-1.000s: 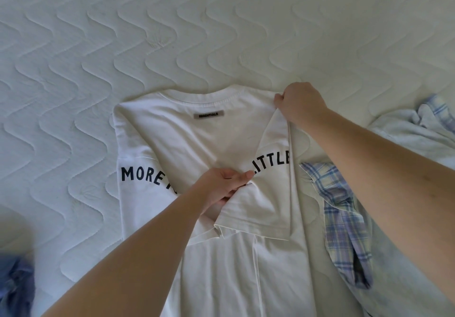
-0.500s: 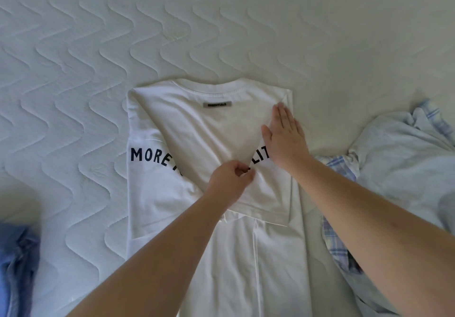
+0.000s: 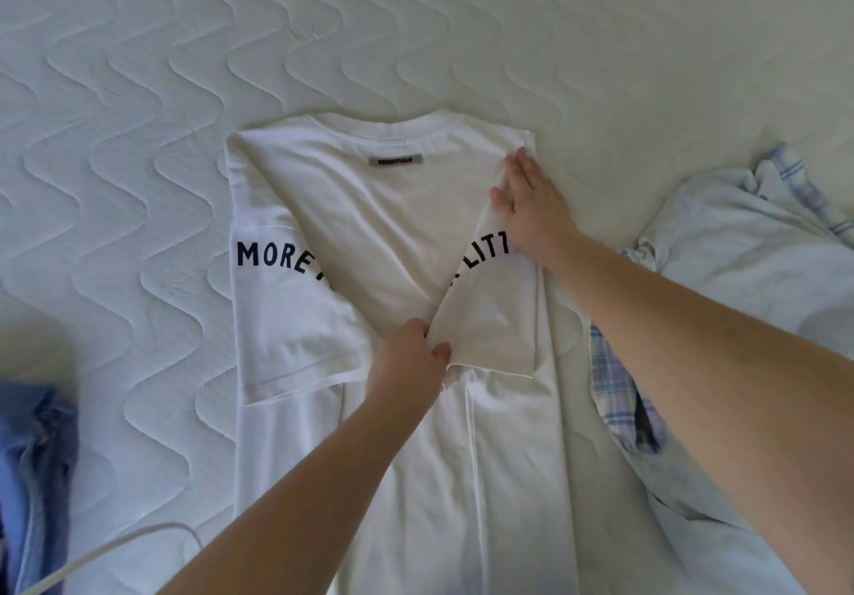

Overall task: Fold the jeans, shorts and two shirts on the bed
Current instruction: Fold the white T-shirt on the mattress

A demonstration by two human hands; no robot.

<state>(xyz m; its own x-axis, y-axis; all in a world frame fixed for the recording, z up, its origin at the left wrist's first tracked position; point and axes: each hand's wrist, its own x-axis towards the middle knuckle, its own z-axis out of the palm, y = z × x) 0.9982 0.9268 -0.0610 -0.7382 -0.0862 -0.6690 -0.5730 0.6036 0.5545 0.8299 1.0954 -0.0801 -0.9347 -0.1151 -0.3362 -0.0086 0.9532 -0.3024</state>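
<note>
**White shirt's second sleeve going flat, three garments still waiting**

Since half a second ago the right hand has slid a little toward the shirt's upper right corner, and the left hand has stayed on the sleeve's inner corner.

At the lower left edge of the frame lies a crumpled blue denim garment, probably the jeans or the shorts; I cannot tell which. A white cord runs along the mattress just beside it.

In the centre the white T-shirt lies back-up on the quilted white bed, grey neck label visible. Both sleeves are folded in over the back. The left hand pinches the inner corner of the right-side sleeve between thumb and curled fingers. The right hand lies flat on that sleeve near the shoulder, fingers straight and close together, pressing it down.

At the right a pale blue plaid garment sits in an unfolded heap.

By my judgement the task is early: this shirt has its sides in but still needs folding lengthwise, and nothing else looks folded.

Count in view: one white shirt, one denim piece, one plaid heap, two hands. A fourth garment does not show.
</note>
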